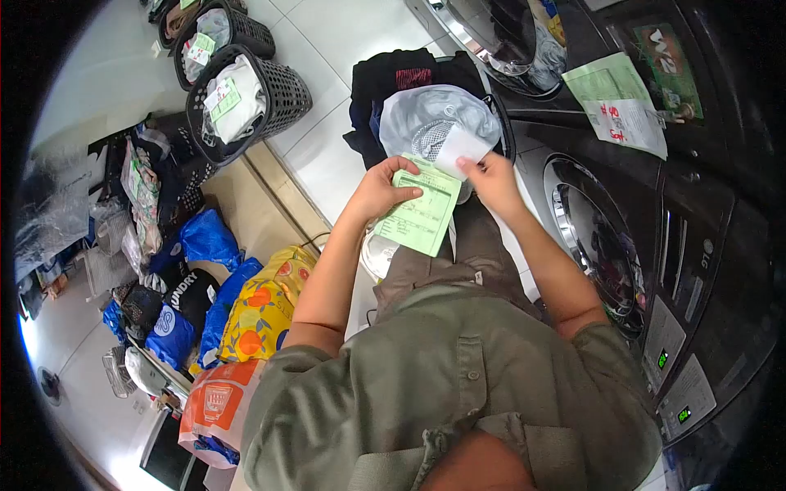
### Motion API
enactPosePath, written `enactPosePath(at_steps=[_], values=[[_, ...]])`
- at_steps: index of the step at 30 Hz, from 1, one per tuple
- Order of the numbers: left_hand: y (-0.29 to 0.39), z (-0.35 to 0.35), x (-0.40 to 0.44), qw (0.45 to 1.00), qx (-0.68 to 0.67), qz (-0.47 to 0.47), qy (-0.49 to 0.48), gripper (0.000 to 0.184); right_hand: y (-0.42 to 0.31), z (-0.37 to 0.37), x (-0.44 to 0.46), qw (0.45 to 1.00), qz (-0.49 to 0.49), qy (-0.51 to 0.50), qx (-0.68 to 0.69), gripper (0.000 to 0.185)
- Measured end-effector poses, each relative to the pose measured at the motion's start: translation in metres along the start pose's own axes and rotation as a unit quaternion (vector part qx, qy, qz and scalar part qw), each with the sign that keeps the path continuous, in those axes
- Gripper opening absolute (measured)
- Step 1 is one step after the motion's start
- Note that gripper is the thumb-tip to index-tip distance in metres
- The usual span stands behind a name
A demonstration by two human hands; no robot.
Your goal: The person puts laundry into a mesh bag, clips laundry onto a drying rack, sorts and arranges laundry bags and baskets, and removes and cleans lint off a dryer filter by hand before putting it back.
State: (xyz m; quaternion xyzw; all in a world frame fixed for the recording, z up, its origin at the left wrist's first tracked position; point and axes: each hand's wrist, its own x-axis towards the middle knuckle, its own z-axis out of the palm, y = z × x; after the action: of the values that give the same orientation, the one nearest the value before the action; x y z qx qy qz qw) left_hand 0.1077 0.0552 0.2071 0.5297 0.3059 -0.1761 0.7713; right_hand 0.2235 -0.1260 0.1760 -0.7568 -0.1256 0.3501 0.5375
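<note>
My left hand point(388, 190) pinches a green printed slip point(426, 214) with handwriting on it, thumb across its upper left part. In my right hand point(491, 178) is a small white paper point(460, 152), gripped at its right edge and overlapping the top of the green slip. Both papers are in front of my body, above my legs. Just beyond them, a whitish mesh laundry bag point(438, 110) rests on dark clothes point(385, 86) in a laundry basket point(506, 131), whose sides are mostly hidden.
Black front-loading machines point(594, 237) line the right, one with a green slip point(610, 86) and white paper attached. Laundry baskets point(282, 94) with tagged clothes stand at upper left. Several filled bags, including a yellow fruit-print bag point(266, 307) and an orange-and-white bag point(217, 405), sit at left.
</note>
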Motion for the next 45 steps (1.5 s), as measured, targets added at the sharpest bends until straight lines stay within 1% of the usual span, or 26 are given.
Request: enactPosePath(at_steps=[1,3,5,11,14,16,17,18,19,20,21,23,25,28,29,32,33,34,35,36,37,38,40,41,43,45], values=[[-0.002,-0.001,0.001,1.0,0.017,-0.017,-0.015,0.027,-0.017,-0.008,0.006,0.995,0.069,0.012,0.074,0.022],[-0.009,-0.001,0.006,0.997,0.057,0.038,-0.024,0.028,-0.014,-0.021,0.029,0.986,0.087,0.027,0.136,0.023],[-0.007,0.003,0.014,1.0,-0.003,0.0,0.005,0.028,-0.012,-0.017,0.043,0.983,0.09,0.039,0.153,0.023],[0.007,0.002,0.024,0.997,-0.053,0.043,0.038,0.028,-0.012,-0.009,0.068,0.974,0.088,0.058,0.199,0.022],[0.004,-0.006,0.026,0.998,-0.037,0.029,0.05,0.029,0.003,-0.013,0.081,0.973,0.072,0.163,0.147,0.017],[-0.009,-0.019,0.026,0.995,0.075,0.033,0.056,0.035,0.011,-0.04,0.101,0.949,0.086,0.251,0.168,0.018],[-0.013,-0.022,0.027,0.995,0.075,0.033,0.059,0.035,0.022,-0.049,0.109,0.96,0.002,0.26,0.101,0.018],[-0.015,-0.021,0.028,0.993,0.024,0.052,0.107,0.043,0.019,-0.049,0.108,0.969,0.002,0.229,-0.094,0.018],[-0.018,-0.02,0.033,0.985,-0.029,0.071,0.155,0.052,0.014,-0.052,0.105,0.939,0.001,0.189,-0.287,0.018],[-0.023,-0.019,0.045,0.976,-0.096,0.111,0.159,0.069,0.023,-0.038,0.101,0.922,-0.14,0.232,-0.278,0.013],[-0.025,-0.017,0.058,0.969,-0.077,0.116,0.206,0.076,0.04,-0.03,0.101,0.908,-0.201,0.192,-0.312,0.015],[-0.043,-0.02,0.097,0.95,-0.046,0.161,0.262,0.08,0.06,-0.01,0.089,0.867,-0.178,0.118,-0.45,0.025],[-0.069,-0.031,0.134,0.947,-0.045,0.141,0.284,0.083,0.107,0.002,0.084,0.86,-0.124,-0.003,-0.496,0.031],[-0.08,-0.037,0.151,0.89,0.204,0.026,0.406,0.088,0.111,0.003,0.071,0.881,-0.143,-0.007,-0.45,0.027],[-0.063,-0.033,0.147,0.891,0.201,0.024,0.407,0.088,0.108,-0.001,0.069,0.914,-0.108,0.01,-0.392,0.024],[-0.016,-0.025,0.133,0.864,0.264,-0.113,0.415,0.074,0.087,-0.013,0.083,0.963,-0.036,0.038,-0.263,0.021],[-0.017,-0.027,0.136,0.863,0.263,-0.115,0.416,0.074,0.084,-0.016,0.092,0.98,-0.001,0.05,-0.191,0.02],[-0.019,-0.03,0.142,0.807,0.375,-0.012,0.457,0.068,0.082,-0.016,0.106,0.977,-0.07,0.077,-0.186,0.024],[-0.02,-0.035,0.149,0.727,0.477,0.092,0.485,0.063,0.08,-0.015,0.12,0.977,-0.071,0.076,-0.185,0.024],[-0.022,-0.044,0.159,0.734,0.485,0.146,0.452,0.05,0.061,-0.012,0.134,0.998,0.005,0.041,-0.049,0.025],[-0.019,-0.048,0.163,0.735,0.485,0.146,0.452,0.05,0.052,-0.008,0.146,0.993,0.081,0.005,0.089,0.026],[-0.016,-0.051,0.166,0.745,0.532,0.126,0.382,0.048,0.055,-0.003,0.162,0.993,0.08,0.005,0.088,0.026],[-0.009,-0.055,0.17,0.775,0.559,0.071,0.286,0.043,0.056,0.007,0.194,0.99,-0.109,0.027,-0.085,0.024],[-0.01,-0.059,0.171,0.775,0.558,0.07,0.288,0.043,0.054,0.012,0.204,0.99,-0.11,0.025,-0.085,0.024],[-0.015,-0.069,0.173,0.865,0.442,0.046,0.232,0.041,0.034,0.025,0.219,1.0,0.004,-0.018,0.023,0.024],[-0.02,-0.074,0.173,0.863,0.439,0.079,0.238,0.039,0.039,0.039,0.233,0.997,0.029,-0.055,0.052,0.023]])
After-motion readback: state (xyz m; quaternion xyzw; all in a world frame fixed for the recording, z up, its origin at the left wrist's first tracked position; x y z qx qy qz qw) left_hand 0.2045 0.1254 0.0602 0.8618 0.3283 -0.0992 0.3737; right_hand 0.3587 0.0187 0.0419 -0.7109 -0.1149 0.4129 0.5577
